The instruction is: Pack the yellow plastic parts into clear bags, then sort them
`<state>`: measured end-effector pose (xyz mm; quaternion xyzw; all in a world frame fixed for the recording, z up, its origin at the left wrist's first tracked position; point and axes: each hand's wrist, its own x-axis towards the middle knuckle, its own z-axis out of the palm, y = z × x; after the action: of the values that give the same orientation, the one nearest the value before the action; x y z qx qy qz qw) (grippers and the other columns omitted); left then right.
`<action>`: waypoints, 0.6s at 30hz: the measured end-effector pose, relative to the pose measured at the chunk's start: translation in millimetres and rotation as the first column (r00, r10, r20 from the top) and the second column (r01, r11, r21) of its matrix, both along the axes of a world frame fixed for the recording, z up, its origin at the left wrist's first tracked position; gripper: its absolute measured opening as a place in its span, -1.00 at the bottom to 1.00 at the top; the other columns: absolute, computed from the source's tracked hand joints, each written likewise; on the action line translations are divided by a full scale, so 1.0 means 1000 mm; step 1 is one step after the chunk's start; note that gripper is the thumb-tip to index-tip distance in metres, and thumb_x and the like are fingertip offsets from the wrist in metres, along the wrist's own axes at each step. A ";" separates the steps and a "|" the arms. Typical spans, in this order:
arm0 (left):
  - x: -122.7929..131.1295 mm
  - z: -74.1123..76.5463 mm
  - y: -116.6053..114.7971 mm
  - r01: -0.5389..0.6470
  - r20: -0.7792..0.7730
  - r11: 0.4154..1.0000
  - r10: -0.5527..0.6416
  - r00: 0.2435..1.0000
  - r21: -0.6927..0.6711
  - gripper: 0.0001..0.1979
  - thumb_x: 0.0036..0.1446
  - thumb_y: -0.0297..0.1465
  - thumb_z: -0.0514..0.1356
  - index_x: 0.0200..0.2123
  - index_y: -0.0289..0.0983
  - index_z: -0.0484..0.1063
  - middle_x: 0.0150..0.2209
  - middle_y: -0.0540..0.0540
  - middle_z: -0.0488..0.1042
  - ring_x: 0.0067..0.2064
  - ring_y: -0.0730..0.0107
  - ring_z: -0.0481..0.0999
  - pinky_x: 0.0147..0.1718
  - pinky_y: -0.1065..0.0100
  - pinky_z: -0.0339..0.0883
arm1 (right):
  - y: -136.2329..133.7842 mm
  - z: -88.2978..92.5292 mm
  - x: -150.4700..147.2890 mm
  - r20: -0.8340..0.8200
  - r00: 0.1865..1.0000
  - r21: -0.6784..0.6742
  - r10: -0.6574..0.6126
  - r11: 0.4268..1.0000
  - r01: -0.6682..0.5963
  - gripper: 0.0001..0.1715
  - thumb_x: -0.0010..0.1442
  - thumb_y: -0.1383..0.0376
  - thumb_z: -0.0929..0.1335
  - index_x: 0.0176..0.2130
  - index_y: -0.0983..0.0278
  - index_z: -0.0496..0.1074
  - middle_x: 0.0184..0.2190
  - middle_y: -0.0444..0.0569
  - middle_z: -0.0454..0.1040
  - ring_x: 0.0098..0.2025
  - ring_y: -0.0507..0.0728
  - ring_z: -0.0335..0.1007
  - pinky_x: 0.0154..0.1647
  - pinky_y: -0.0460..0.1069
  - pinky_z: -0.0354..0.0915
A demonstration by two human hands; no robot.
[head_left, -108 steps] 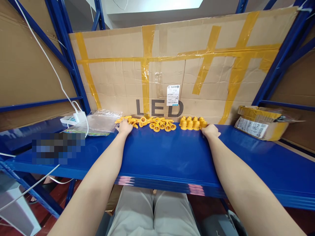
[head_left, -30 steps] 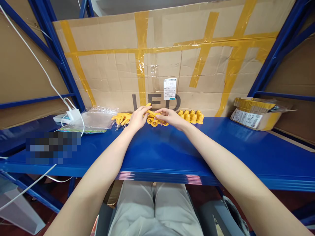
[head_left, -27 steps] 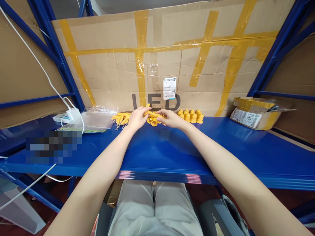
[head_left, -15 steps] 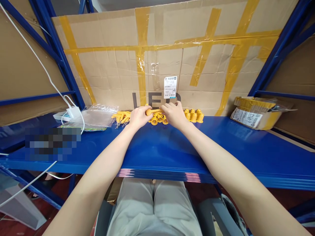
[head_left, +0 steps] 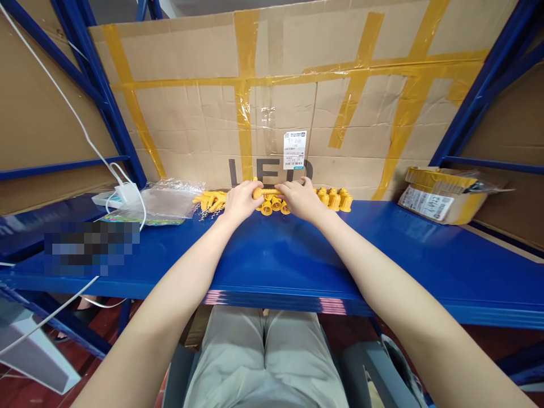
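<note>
Between my two hands a yellow rod-like piece (head_left: 268,192) with a rounded left end is held level, just above the shelf. My left hand (head_left: 243,198) is closed around its rounded end. At the other end my right hand (head_left: 298,198) grips the rod with fingertips and thumb. Below and behind it lie several yellow cup-shaped pieces (head_left: 266,208), their open ends facing me. To the right of my right hand, more yellow cups (head_left: 334,199) stand upright in rows. Left of my left hand is a pile of yellow pieces (head_left: 209,201) with thin metallic strands.
Clear plastic bags (head_left: 168,201) and a white charger with a cable (head_left: 127,194) lie left on the blue shelf (head_left: 276,260). A small taped carton (head_left: 442,195) stands right. A large cardboard sheet (head_left: 191,124) closes off the back, between blue posts.
The yellow rod now lies straighter and shows more clearly between my hands. My right fingers have shifted slightly; both arms stay almost in place.
</note>
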<state>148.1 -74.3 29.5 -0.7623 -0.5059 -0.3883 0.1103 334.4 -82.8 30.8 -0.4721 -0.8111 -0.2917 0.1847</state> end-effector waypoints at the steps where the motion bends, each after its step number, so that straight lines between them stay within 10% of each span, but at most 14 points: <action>1: 0.000 0.000 -0.001 -0.017 -0.034 1.000 0.017 0.999 0.012 -0.69 0.06 -0.36 0.16 -0.11 -0.16 0.53 -0.16 -0.07 0.55 -0.15 0.22 0.52 -0.20 0.32 0.31 | 0.000 0.000 0.000 -0.001 1.000 -0.031 -0.001 1.000 0.001 -0.60 0.30 0.44 0.15 0.08 0.35 0.32 -0.05 0.16 0.47 -0.04 0.23 0.30 0.04 0.17 -0.08; 13: -0.004 -0.002 0.007 0.045 -0.073 0.999 -0.045 0.996 0.005 -0.71 -0.01 -0.39 0.19 -0.17 -0.19 0.55 -0.22 -0.08 0.57 -0.18 0.22 0.52 -0.20 0.33 0.32 | -0.008 0.008 -0.004 0.034 0.998 -0.067 -0.046 0.997 0.048 -0.76 0.27 0.43 0.20 -0.11 0.35 0.37 -0.16 0.11 0.48 -0.11 0.22 0.29 -0.10 0.09 -0.07; 18: -0.001 0.001 0.006 0.125 0.182 0.949 -0.074 0.980 -0.288 -0.75 -0.11 -0.35 0.25 -0.29 -0.27 0.57 -0.48 -0.04 0.53 -0.47 0.35 0.45 -0.42 0.37 0.29 | -0.005 0.007 -0.001 0.038 0.998 0.106 -0.042 0.994 0.038 -0.71 0.25 0.48 0.16 -0.12 0.29 0.36 -0.16 0.11 0.46 -0.09 0.22 0.22 -0.08 0.12 -0.05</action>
<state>147.1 -68.7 30.6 -0.7592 -0.5268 -0.3760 -0.0689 333.7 -87.6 37.6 -0.4720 -0.7885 -0.3471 0.1869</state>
